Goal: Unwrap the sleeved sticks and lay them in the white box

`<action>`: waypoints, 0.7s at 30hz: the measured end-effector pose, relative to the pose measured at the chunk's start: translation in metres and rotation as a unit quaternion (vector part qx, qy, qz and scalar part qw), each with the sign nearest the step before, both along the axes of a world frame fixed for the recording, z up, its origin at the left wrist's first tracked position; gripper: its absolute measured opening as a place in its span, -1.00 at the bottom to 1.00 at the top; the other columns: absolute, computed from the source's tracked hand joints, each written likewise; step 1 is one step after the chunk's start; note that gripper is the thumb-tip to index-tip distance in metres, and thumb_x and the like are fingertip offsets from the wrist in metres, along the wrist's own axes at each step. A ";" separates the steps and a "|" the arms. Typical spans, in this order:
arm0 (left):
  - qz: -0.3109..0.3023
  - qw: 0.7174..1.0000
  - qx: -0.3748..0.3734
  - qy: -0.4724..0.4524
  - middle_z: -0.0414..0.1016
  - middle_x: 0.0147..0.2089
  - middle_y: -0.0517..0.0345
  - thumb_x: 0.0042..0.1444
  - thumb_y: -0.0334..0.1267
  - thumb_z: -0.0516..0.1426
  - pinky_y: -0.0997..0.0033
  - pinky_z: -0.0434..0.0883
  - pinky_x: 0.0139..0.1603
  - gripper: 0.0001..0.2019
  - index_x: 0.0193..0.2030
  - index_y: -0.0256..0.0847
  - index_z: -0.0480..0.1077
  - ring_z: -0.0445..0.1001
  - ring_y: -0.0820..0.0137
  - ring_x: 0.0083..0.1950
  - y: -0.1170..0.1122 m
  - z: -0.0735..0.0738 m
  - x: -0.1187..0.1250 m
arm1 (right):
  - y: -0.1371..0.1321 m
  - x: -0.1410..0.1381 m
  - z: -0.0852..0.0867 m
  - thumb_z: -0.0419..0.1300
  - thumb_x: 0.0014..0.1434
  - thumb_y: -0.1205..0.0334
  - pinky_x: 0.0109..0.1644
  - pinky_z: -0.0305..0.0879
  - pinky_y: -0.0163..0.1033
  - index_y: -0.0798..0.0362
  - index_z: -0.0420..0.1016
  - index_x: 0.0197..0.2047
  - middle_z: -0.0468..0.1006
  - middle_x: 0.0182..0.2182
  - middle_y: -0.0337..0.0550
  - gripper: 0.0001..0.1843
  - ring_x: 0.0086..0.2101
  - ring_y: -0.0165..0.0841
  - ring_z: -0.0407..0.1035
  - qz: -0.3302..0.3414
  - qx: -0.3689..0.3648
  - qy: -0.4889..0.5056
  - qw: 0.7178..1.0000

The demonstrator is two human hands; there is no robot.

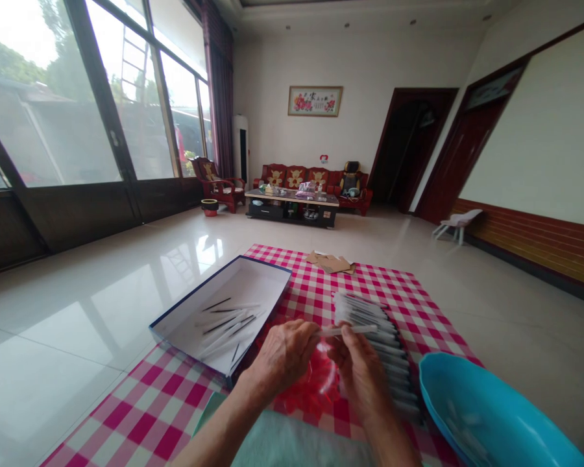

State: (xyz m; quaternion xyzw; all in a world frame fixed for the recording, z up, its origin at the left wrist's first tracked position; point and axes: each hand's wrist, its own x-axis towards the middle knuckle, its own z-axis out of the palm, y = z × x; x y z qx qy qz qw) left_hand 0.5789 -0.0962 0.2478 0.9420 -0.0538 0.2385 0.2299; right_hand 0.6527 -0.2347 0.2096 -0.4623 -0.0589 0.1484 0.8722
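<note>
Left hand (289, 350) and right hand (359, 360) pinch 1 pale tube (331, 332); lined-up sticks (396, 363) beside the right seem done, loose sticks (228, 328) beyond the left remaining.

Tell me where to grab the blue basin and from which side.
I'd pinch the blue basin by its left rim, coming from the side of the right hand: that upturned edge looks thin and lies nearest that hand.
</note>
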 end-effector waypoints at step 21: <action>-0.037 0.986 0.132 -0.090 0.34 0.09 0.09 0.12 -0.38 0.02 -0.02 0.04 0.19 -0.71 -0.03 -0.08 0.37 0.04 0.13 0.27 -0.009 0.015 -0.008 | -0.021 -0.010 0.035 -0.01 0.22 0.05 -0.30 0.28 -0.29 0.04 0.51 -0.22 0.50 -0.45 -0.21 -0.67 -0.38 -0.31 0.36 0.095 -0.382 -0.404 0.826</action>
